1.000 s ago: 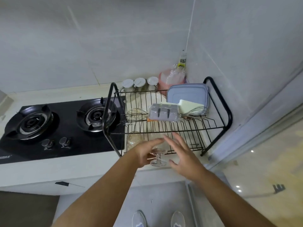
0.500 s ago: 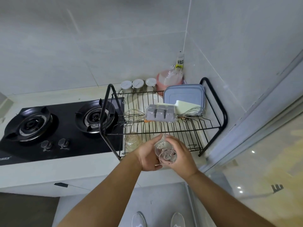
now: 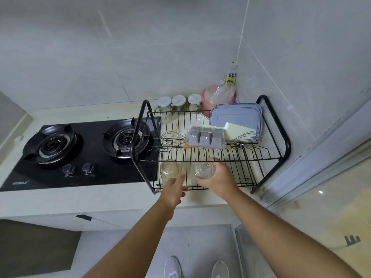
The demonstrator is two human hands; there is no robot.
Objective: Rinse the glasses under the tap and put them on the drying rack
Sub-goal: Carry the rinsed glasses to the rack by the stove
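Setting a glass onto the rack looks like the step in hand. The right hand (image 3: 218, 179) has its fingers curled round a clear smooth-walled drinking glass (image 3: 203, 168), holding it at the front of the lower tier of the black wire 2-tier drying rack (image 3: 285, 141). Whether the glass sits on the wires yet, I cannot tell. Just to its left, a clear knobbly-surfaced glass (image 3: 168, 169) is on that same tier, so I judge 1 glass racked and a 2nd nearly so. The left hand (image 3: 172, 192) is just in front of the knobbly glass, fingers loosely extended and gripping nothing. Whether its fingertips touch that glass is unclear. No tap, sink or other unwashed glasses are in view, so what is left of the task cannot be judged.

The rack stands on a white stone-look counter (image 3: 100, 199) in a corner of pale grey tiled walls. Its upper tier carries a grey plastic ice-cube tray (image 3: 204, 136), 2 steel wire whisks (image 3: 172, 136), blue-grey rectangular plastic lids (image 3: 236, 117) and a white round plate (image 3: 192, 121). Behind it are 3 small jars with white lids (image 3: 177, 101) and a pink plastic tub (image 3: 210, 97). To the left, set into the counter, is a black glass gas hob with 2 burners (image 3: 80, 149).
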